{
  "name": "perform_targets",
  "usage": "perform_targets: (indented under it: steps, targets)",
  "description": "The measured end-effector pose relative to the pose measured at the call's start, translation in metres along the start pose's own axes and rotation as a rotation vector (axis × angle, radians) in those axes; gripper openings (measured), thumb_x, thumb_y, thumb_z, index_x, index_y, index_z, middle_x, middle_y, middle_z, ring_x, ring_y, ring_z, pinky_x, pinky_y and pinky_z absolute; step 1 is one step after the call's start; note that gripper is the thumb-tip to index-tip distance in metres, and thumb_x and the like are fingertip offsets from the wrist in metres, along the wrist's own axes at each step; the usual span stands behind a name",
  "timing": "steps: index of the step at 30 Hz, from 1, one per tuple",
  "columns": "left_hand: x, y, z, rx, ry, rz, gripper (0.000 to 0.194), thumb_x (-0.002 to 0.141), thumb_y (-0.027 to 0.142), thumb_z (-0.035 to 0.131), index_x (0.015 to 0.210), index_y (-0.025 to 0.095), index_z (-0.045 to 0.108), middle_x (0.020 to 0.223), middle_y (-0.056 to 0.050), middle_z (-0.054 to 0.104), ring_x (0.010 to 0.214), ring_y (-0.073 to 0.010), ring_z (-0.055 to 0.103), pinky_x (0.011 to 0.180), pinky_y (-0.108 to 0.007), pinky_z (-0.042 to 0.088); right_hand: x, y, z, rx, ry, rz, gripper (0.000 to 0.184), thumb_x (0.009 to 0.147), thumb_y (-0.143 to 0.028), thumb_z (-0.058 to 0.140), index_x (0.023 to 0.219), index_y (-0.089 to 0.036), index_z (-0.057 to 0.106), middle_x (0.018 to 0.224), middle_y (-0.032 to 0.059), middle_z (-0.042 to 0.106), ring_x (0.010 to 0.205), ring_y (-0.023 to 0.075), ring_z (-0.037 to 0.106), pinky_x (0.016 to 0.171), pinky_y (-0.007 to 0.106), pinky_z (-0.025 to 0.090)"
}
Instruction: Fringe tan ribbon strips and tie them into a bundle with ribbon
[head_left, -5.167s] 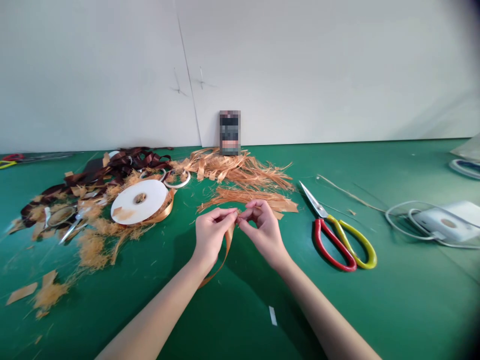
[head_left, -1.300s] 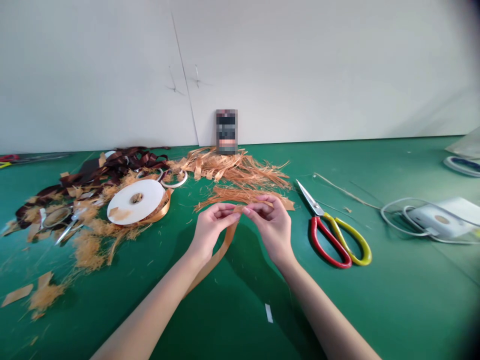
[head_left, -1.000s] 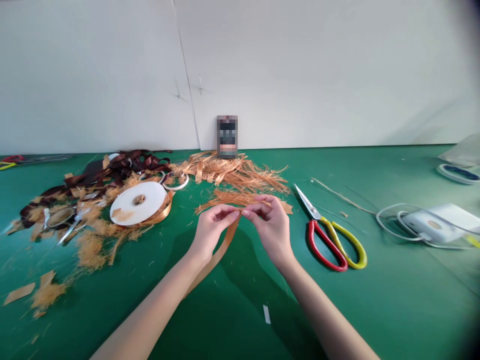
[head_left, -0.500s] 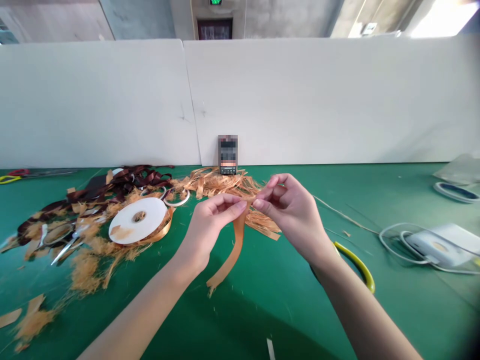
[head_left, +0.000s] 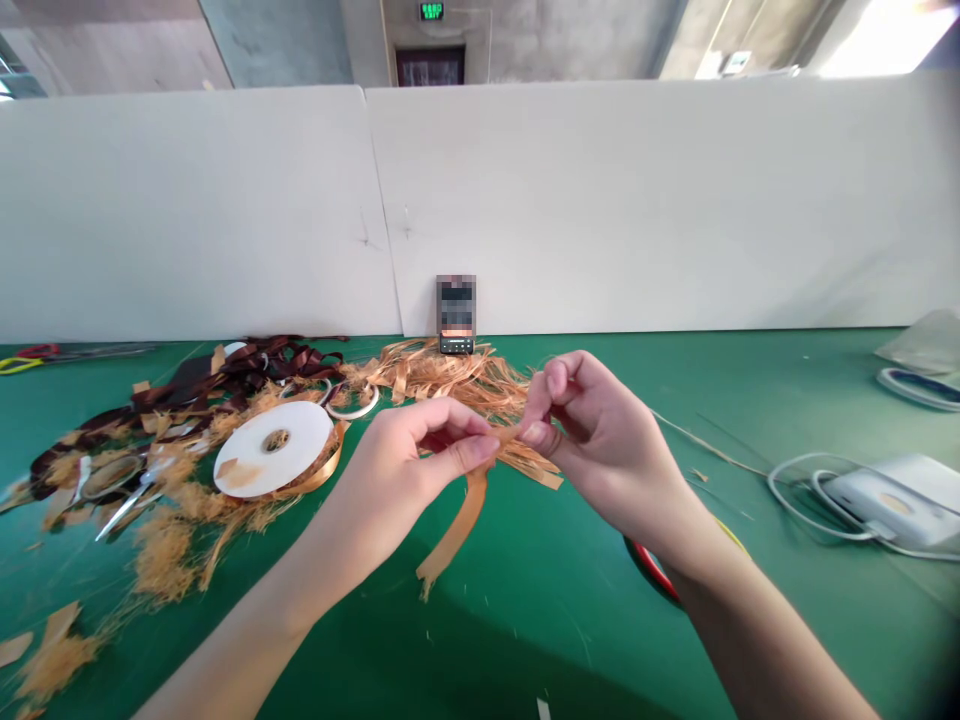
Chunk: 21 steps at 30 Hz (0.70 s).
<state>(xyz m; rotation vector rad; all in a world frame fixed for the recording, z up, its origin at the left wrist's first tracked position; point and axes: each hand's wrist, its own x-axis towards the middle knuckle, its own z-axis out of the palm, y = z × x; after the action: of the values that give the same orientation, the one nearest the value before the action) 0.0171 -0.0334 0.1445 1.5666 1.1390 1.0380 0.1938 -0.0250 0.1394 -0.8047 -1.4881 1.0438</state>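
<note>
L hand [head_left: 416, 455] & R hand [head_left: 600, 430] pinching, fingertips [head_left: 476, 453] close tog.
R fingers [head_left: 556, 380] curled abv R thumb [head_left: 543, 437]; L thumb [head_left: 461, 458] blw L index; L forearm [head_left: 259, 620] & R forearm [head_left: 757, 610] slant up twd fingertips.

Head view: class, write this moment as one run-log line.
left hand: pinching tan ribbon; right hand: pinching same ribbon; free end: frayed; scissors: partly hidden

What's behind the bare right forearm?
A curved red handle peeks out on the left, a thin yellow strip on the right; whatever lies between is covered by the forearm.
</note>
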Motion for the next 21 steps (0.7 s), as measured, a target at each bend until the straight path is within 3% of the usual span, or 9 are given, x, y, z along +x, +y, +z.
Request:
perform_targets:
  steps: [6,10,13,17,21]
  targets:
    - [-0.004,0.004,-0.001,0.038,-0.012,-0.005,0.017,0.076,0.036,0.067,0.067,0.022,0.068,0.064,-0.001,0.066,0.062,-0.0165,0.058,0.057,-0.024,0.041,0.002,0.002,-0.004,0.077,-0.035,0.054,0.03,0.073,-0.015,0.068,0.076,-0.025,0.04,0.067,-0.0052,0.048,0.058,0.0092,0.045,0.05,0.025,0.04]
    - [-0.004,0.005,-0.002,0.009,0.026,-0.017,0.02,0.078,0.034,0.066,0.063,0.02,0.065,0.061,-0.001,0.063,0.06,-0.0146,0.056,0.056,-0.023,0.042,0.006,-0.005,-0.02,0.068,0.078,0.016,0.03,0.072,-0.019,0.071,0.075,-0.025,0.042,0.064,-0.0059,0.048,0.056,0.0088,0.045,0.051,0.025,0.039]
    - [-0.004,0.008,-0.001,-0.006,0.047,-0.046,0.019,0.081,0.035,0.063,0.07,0.02,0.065,0.063,0.001,0.064,0.062,-0.0134,0.058,0.06,-0.023,0.045,0.006,-0.014,-0.026,-0.001,0.12,0.081,0.026,0.075,-0.022,0.072,0.078,-0.024,0.045,0.068,-0.0048,0.053,0.061,0.0086,0.05,0.056,0.024,0.043]
    - [-0.005,0.01,0.004,0.002,0.035,-0.046,0.014,0.082,0.034,0.063,0.083,0.02,0.066,0.063,0.002,0.066,0.059,-0.0121,0.06,0.059,-0.022,0.047,0.001,-0.021,-0.014,-0.026,-0.031,0.261,0.027,0.076,-0.03,0.072,0.091,-0.021,0.051,0.088,0.0023,0.065,0.078,0.0127,0.063,0.068,0.026,0.051]
    - [-0.008,0.009,0.011,0.015,0.09,0.021,0.006,0.082,0.024,0.061,0.083,0.021,0.065,0.059,0.005,0.065,0.055,-0.0098,0.06,0.056,-0.019,0.047,-0.004,-0.02,0.002,0.094,-0.152,0.354,0.034,0.075,-0.025,0.073,0.098,-0.02,0.049,0.079,0.0001,0.068,0.074,0.0123,0.066,0.068,0.025,0.053]
